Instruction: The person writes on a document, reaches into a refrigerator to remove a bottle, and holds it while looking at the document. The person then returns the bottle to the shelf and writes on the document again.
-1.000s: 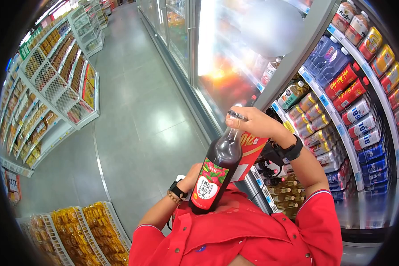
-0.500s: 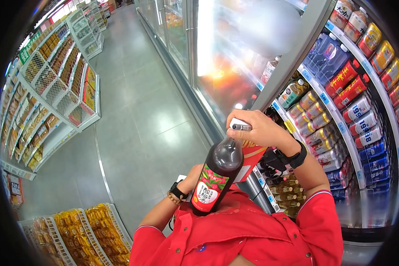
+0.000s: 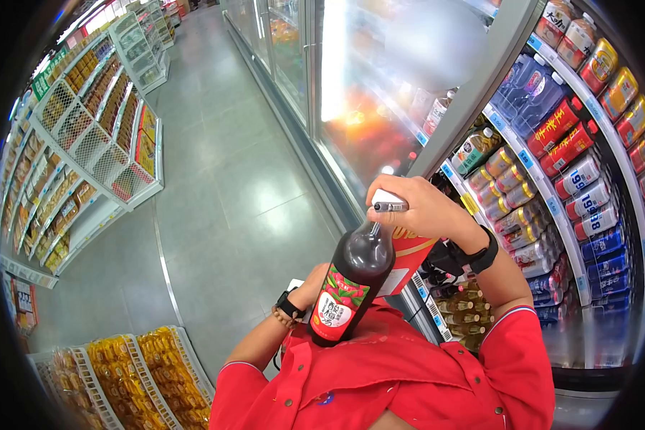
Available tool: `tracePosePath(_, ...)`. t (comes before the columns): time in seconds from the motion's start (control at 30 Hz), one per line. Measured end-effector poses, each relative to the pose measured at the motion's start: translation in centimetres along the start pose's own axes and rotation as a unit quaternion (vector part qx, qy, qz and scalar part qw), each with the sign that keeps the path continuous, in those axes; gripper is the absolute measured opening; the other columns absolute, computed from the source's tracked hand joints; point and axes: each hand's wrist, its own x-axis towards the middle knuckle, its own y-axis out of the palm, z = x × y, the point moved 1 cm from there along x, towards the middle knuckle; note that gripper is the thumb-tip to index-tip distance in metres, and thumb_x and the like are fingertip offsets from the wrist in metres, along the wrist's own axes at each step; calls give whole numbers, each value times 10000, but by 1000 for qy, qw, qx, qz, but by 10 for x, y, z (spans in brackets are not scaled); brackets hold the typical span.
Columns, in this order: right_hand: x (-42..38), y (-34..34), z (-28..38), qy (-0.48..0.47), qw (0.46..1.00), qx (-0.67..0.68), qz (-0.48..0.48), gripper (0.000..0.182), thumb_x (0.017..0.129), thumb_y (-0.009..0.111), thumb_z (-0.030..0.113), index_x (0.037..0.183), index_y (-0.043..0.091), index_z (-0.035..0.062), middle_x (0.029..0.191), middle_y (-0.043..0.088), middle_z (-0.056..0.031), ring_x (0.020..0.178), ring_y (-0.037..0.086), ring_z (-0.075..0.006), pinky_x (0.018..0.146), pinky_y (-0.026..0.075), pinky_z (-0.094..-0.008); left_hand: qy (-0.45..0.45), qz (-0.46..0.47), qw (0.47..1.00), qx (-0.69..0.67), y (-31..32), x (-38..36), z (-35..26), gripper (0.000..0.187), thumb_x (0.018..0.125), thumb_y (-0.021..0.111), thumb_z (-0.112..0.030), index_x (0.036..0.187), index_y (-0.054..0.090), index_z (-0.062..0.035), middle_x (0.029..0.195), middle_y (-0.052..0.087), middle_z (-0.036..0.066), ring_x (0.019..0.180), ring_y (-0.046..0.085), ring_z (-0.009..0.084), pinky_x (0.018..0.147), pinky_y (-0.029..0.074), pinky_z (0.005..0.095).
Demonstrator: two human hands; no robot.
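Note:
A large bottle (image 3: pixel 351 276) of dark red drink with a red and green label is tilted in front of my chest. My right hand (image 3: pixel 426 209) is closed over its cap and neck, with a black and silver marker (image 3: pixel 388 206) pinched in the fingers. Mostly hidden behind the bottle's lower part, my left hand (image 3: pixel 309 285) grips it from below. A red carton (image 3: pixel 411 258) sits just behind the bottle, under my right wrist; I cannot tell what holds it.
An open cooler at the right holds rows of drink bottles (image 3: pixel 552 129) and cans (image 3: pixel 584 201). Its glass door (image 3: pixel 365 93) stands ahead. Snack shelves (image 3: pixel 86 136) line the aisle's left side, and a rack of yellow packets (image 3: pixel 136 373) stands at lower left.
The bottle has dropped slightly and my right hand has settled lower over its cap with the marker. My left hand has stayed under the bottle.

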Motion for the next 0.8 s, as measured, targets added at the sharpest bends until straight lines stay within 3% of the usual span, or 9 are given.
tracePosePath(0.1,3,0,-5,28,1000,6,8,415,818,604,462,908,584,58,715,612,-135,701,614,-275,628,454,-349,43,10,998,54,-1,3,2,286,802,633,-233,1030,614,-61,931,662,136,851,637,272,757,480,341)
tracePosePath(0.2,8,3,-17,50,999,9,9,449,831,575,488,914,583,46,729,611,-140,715,608,-270,638,448,-347,-16,1,998,-68,-1,2,5,286,813,623,-227,1050,611,-68,930,664,129,850,641,258,755,482,333)
tracePosePath(0.33,12,7,-34,65,998,21,11,468,850,551,491,915,574,27,725,594,-134,699,582,-245,636,435,-343,70,-18,997,30,-6,8,26,269,810,619,-217,1034,617,-67,908,663,140,821,645,268,736,487,339)
tracePosePath(0.47,12,7,-40,74,997,33,20,470,869,530,479,928,558,13,741,578,-117,686,547,-218,636,422,-329,-7,-23,999,-29,-8,5,31,258,796,620,-200,1007,612,-51,884,655,164,812,635,303,719,483,361)
tracePosePath(0.6,4,6,-34,53,997,56,5,389,873,550,406,958,546,27,800,580,-117,719,553,-216,677,431,-320,25,-23,999,23,-7,6,29,275,775,628,-195,1001,601,-41,894,643,185,831,609,360,721,478,381)
tracePosePath(0.67,-13,-2,6,9,999,39,8,288,845,602,307,966,543,53,812,580,-111,768,588,-230,710,440,-324,75,-22,980,181,-4,2,5,309,760,639,-216,1005,587,-34,912,629,200,871,578,398,728,476,393)
tracePosePath(0.7,-19,-3,17,-39,999,33,12,272,831,616,287,966,541,64,839,592,-115,804,607,-234,708,446,-326,94,-26,980,173,4,-3,-14,322,750,650,-226,1002,581,-39,910,626,203,884,581,393,725,477,384)
tracePosePath(0.77,-12,-6,19,-53,998,5,26,273,835,611,297,970,540,70,845,601,-126,817,615,-233,699,451,-330,25,3,999,39,0,0,2,312,747,653,-226,975,590,-23,904,630,202,860,589,388,719,478,377)
tracePosePath(0.8,-8,-5,16,67,996,37,45,281,842,601,308,973,535,68,817,606,-133,788,615,-230,684,453,-339,-18,12,1000,1,-3,-2,6,300,749,651,-224,954,596,-11,893,634,201,844,597,381,714,478,373)
